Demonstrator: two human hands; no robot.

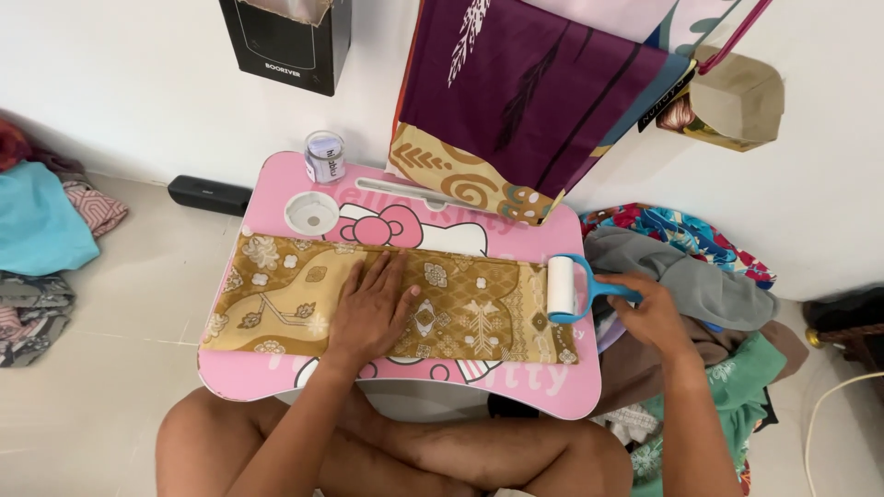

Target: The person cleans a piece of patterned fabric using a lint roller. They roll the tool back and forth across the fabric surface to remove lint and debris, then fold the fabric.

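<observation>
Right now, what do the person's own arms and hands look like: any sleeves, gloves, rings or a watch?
Both are bare. The left hand and right hand wear no gloves, and no sleeves, rings, watch or bracelet show on either forearm.

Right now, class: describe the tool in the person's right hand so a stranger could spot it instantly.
Find the pink lap table and the gold patterned cloth across it. At the cloth's right end sits a lint roller in the right hand: the only white drum on a blue handle.

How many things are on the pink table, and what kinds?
Cloth, under the left hand: 1
Lint roller, held by the right hand: 1
Jar: 1
Total: 3
</observation>
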